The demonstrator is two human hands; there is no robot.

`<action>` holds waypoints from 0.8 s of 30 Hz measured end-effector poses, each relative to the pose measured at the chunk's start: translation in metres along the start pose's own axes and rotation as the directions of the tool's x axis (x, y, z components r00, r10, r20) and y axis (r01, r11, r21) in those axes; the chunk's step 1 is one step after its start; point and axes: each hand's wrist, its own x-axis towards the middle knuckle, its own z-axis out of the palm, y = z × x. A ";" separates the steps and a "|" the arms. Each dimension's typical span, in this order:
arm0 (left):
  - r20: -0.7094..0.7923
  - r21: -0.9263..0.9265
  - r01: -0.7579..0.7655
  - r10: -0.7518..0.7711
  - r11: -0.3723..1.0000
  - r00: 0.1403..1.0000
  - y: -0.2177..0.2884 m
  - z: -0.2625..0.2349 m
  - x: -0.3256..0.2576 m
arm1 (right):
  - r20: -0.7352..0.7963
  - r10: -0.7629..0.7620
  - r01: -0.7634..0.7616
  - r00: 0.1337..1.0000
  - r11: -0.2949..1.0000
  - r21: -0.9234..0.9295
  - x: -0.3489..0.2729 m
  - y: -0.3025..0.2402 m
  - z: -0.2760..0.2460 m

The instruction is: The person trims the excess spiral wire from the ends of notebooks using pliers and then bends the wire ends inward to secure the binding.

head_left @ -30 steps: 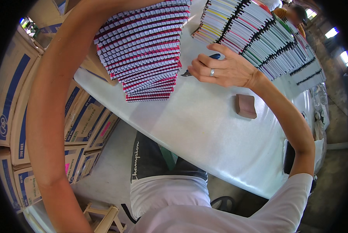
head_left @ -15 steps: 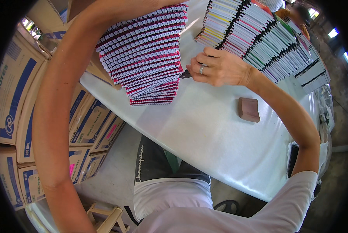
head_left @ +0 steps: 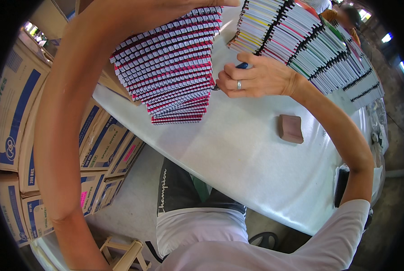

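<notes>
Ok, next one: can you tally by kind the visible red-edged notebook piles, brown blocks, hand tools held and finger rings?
Red-edged spiral notebook pile: 1
Brown block: 1
Blue-handled hand tool, in the right hand, exact type hidden: 1
Silver-coloured ring: 1
Total: 4

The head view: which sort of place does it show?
Probably a notebook workshop or packing room: a stack of red-edged notebooks and rows of black-bound books are on a white table, and printed cartons are piled beside it.
</notes>
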 end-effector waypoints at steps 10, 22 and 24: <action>-0.519 0.433 0.267 -0.005 0.861 0.855 0.086 0.091 -0.105 | -0.153 0.052 -0.042 0.987 0.997 0.072 -0.008 -0.005 0.004; -0.578 0.330 0.594 -0.341 0.734 0.742 0.086 0.193 -0.143 | -0.026 0.209 -0.207 0.978 0.976 0.061 -0.002 -0.016 -0.017; -0.576 0.329 0.599 -0.347 0.730 0.740 0.079 0.198 -0.142 | -0.016 0.150 -0.149 0.989 0.988 0.040 -0.003 -0.016 -0.011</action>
